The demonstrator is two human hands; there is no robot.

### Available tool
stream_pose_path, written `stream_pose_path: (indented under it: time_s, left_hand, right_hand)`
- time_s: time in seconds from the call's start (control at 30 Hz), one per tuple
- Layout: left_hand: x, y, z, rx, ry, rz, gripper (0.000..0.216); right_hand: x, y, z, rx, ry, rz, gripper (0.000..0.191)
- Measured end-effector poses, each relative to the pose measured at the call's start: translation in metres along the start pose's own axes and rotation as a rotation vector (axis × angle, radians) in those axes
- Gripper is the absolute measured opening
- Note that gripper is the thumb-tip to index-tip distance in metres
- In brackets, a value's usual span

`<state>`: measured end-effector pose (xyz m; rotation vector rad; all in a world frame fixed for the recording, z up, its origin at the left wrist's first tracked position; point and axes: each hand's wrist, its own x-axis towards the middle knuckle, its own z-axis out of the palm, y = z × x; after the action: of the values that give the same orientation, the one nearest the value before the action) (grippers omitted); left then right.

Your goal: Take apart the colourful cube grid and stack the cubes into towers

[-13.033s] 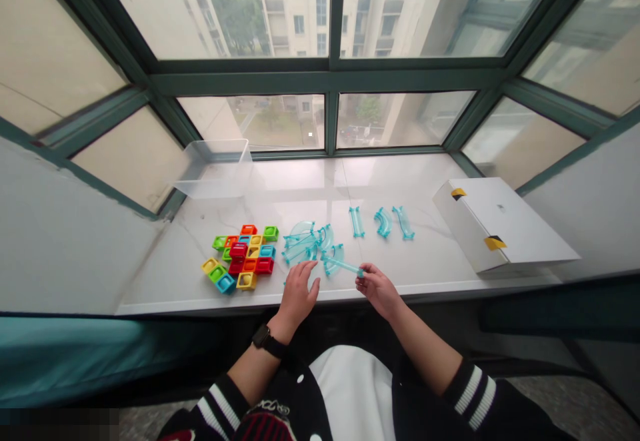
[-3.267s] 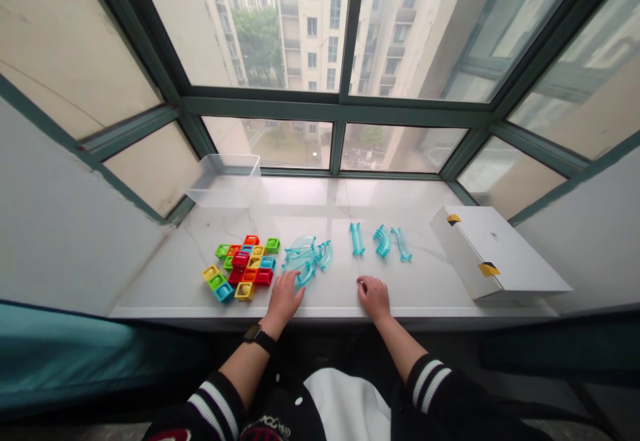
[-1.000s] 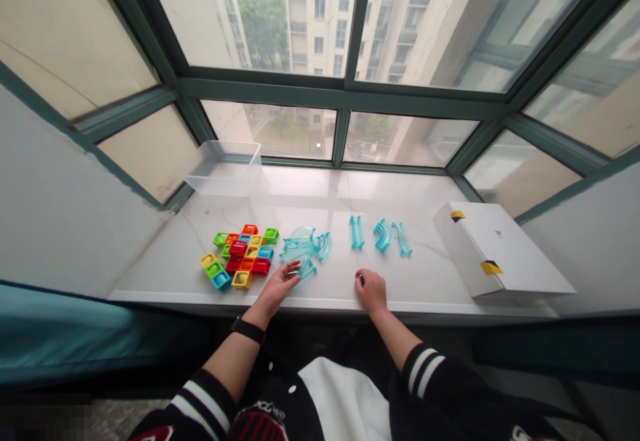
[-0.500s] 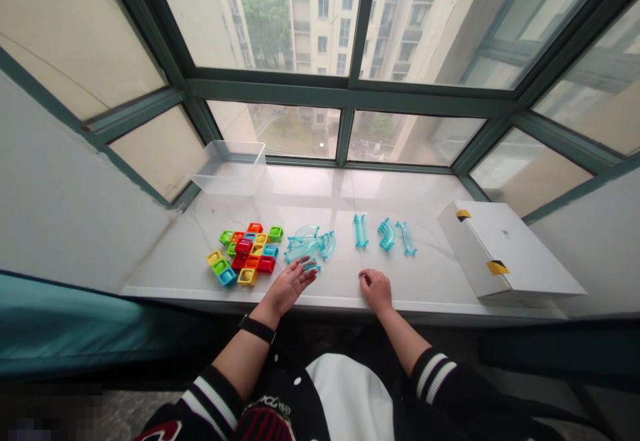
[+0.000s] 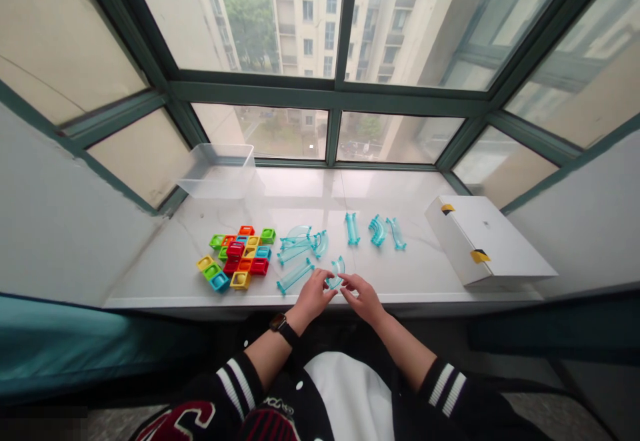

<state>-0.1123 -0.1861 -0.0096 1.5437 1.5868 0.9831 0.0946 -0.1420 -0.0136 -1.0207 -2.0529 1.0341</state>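
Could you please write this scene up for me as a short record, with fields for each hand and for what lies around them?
Left hand: wearing a black wristwatch, fingers beside a curved clear blue track piece
Right hand: fingertips by the same piece; any grip cannot be told
Nearby: straight track piece, heap of track pieces
Rest: coloured plastic blocks, three track pieces, clear plastic box, white cardboard box, marble window sill

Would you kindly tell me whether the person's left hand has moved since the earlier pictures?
Yes. The left hand has moved to the right, farther from the coloured blocks and closer to the right hand.
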Motion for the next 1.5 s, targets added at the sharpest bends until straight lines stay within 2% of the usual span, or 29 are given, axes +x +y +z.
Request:
stream_pose_path:
  time_s: [0.1, 0.27, 0.53, 0.67, 0.8, 0.87, 0.97, 1.17, 1.3, 1.43, 1.5]
  left_hand:
    - [0.003, -0.003, 0.011, -0.012, 0.006, 0.0, 0.044]
    - [0.005, -0.008, 0.025, -0.14, -0.055, -0.04, 0.06]
    - [0.004, -0.02, 0.028, -0.198, -0.091, -0.124, 0.057]
    - [0.004, -0.021, 0.029, -0.204, -0.157, -0.105, 0.056]
    - [0.005, -0.018, 0.026, -0.192, -0.206, -0.078, 0.051]
    - [0.007, -0.017, 0.024, -0.116, -0.184, -0.04, 0.044]
    - [0.014, -0.018, 0.018, 0.04, -0.129, 0.093, 0.036]
    - [0.032, -0.032, 0.014, 0.316, -0.054, 0.277, 0.036]
    - [0.032, -0.04, 0.018, 0.367, -0.091, 0.351, 0.038]
    - [0.03, -0.04, 0.019, 0.401, -0.12, 0.361, 0.041]
    - [0.031, -0.039, 0.018, 0.418, -0.127, 0.363, 0.042]
  right_hand:
    - [0.0, 0.006, 0.003, -0.041, -0.035, 0.04, 0.027]
    - [0.008, 0.027, 0.004, -0.176, 0.026, 0.135, 0.026]
    - [0.006, 0.03, 0.001, -0.314, 0.027, 0.119, 0.031]
    - [0.006, 0.032, 0.002, -0.338, 0.036, 0.154, 0.028]
    - [0.008, 0.039, -0.009, -0.377, 0.054, 0.205, 0.025]
    - [0.007, 0.044, -0.019, -0.393, 0.068, 0.227, 0.024]
    - [0.003, 0.051, -0.034, -0.414, 0.091, 0.248, 0.021]
    - [-0.006, 0.055, -0.047, -0.455, 0.176, 0.236, 0.027]
    - [-0.007, 0.057, -0.047, -0.467, 0.187, 0.239, 0.027]
    - [-0.007, 0.061, -0.048, -0.466, 0.205, 0.254, 0.024]
    - [-0.008, 0.062, -0.049, -0.439, 0.169, 0.243, 0.026]
